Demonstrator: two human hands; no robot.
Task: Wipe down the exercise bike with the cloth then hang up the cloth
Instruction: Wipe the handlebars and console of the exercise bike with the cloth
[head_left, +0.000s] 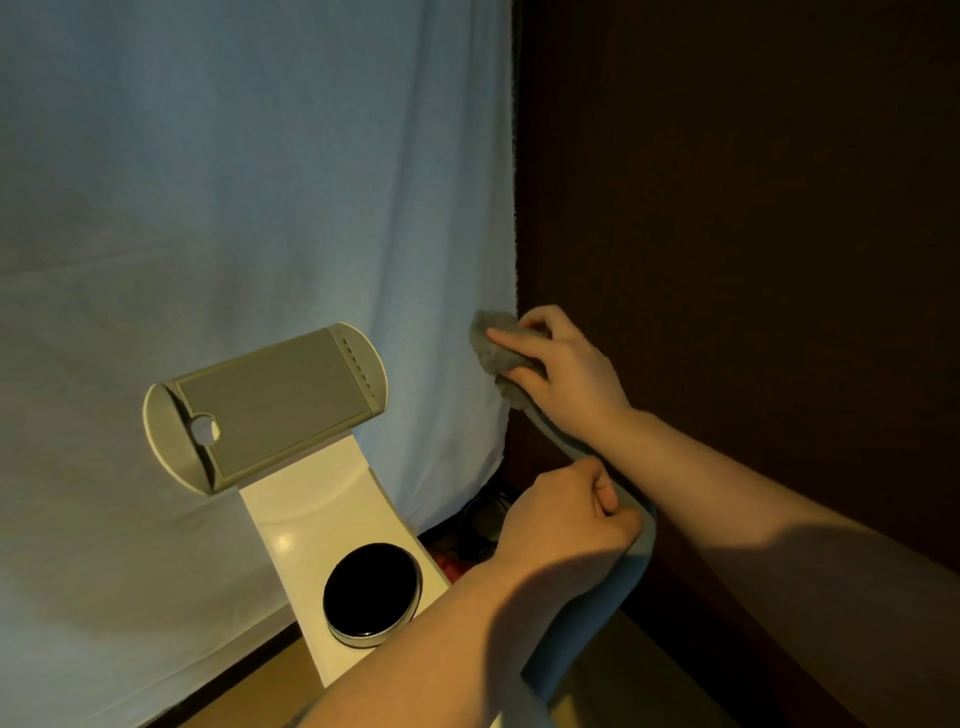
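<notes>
cloth (506, 358) comes first: a grey-blue towel, bunched at its top end under the right hand (569, 374) and pressed up near the edge where a pale blue sheet (249, 208) meets a dark brown wall (753, 234). from there it runs down as a twisted band, passes through the left hand (561, 519), and drops over the left forearm toward the bottom of the view. the right hand's fingers (511, 340) are curled over the bunched end, gripping it against the surface behind. the left hand is closed in a fist around the middle stretch of the cloth, thumb side up. both hands sit to the right of the exercise bike (332, 540), apart from it. the bike shows its white front post, a grey tray-like holder (265, 410) tilted at the top, and a round black dial (371, 592) with a silver rim lower down on the post. the pale sheet hangs behind the bike and fills the left side of the view. a strip of wooden floor (249, 680) shows at the bottom. some dark things lie in shadow by the wall below the sheet; i cannot tell what they are.
</notes>
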